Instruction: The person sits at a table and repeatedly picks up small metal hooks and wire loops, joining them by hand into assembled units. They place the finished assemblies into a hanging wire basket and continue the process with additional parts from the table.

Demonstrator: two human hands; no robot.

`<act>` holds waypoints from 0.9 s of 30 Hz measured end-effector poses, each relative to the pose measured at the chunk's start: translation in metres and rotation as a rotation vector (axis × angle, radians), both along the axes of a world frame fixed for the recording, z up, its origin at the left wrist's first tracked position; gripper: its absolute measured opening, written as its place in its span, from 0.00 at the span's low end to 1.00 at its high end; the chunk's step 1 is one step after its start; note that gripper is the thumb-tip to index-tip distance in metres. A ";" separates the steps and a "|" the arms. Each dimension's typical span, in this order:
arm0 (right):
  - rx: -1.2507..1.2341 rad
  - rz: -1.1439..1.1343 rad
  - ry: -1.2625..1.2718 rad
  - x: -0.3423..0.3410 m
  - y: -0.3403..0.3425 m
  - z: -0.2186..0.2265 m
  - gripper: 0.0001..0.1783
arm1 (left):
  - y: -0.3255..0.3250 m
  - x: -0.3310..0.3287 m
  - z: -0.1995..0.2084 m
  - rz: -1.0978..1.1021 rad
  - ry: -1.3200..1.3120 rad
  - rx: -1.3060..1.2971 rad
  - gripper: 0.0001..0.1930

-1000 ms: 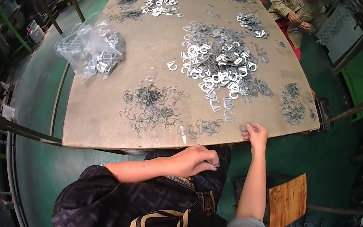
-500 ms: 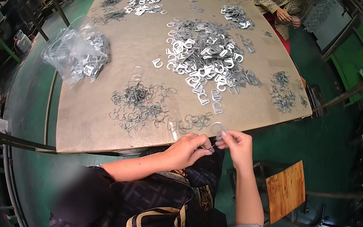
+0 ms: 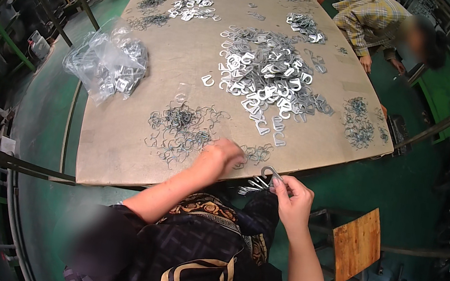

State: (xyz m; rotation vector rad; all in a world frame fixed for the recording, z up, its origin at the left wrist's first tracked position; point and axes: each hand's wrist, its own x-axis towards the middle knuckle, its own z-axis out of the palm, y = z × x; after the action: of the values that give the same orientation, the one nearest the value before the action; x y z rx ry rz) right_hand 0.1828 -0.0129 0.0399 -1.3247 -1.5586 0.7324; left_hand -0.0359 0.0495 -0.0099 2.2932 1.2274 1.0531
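Observation:
My right hand (image 3: pixel 294 199) pinches a flat grey metal hook (image 3: pixel 267 172) just off the table's front edge, its curved end pointing away from me. My left hand (image 3: pixel 220 159) is over the table by the edge, blurred by motion, so its fingers cannot be made out. It lies between a heap of thin bent wire clips (image 3: pixel 179 117) on its far left and a smaller scatter of wire clips (image 3: pixel 259 154) on its right. Below the right hand's hook, several shiny metal pieces (image 3: pixel 253 186) show beneath the table edge. A large pile of metal hooks (image 3: pixel 262 66) covers the table's middle.
A clear plastic bag (image 3: pixel 109 63) of metal parts sits at the table's left. More clips (image 3: pixel 358 125) lie near the right edge, with smaller piles farther back. A person in a checked shirt (image 3: pixel 372 22) bends beside the far right edge. A wooden stool (image 3: pixel 355 246) stands at my right.
My left hand has left my right hand and moved left and forward over the table. The right hand still holds a hook. The person at the far right has bent down, and my view has shifted slightly.

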 end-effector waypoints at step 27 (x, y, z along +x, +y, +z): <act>0.039 -0.063 0.009 -0.006 -0.007 0.000 0.05 | -0.005 0.035 0.047 -0.367 -0.514 -0.453 0.07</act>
State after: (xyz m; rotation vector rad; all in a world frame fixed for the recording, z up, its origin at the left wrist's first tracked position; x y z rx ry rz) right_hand 0.1769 -0.0198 0.0396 -1.3339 -1.5094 0.6649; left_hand -0.0009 0.0449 0.0375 1.6714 0.7114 1.0106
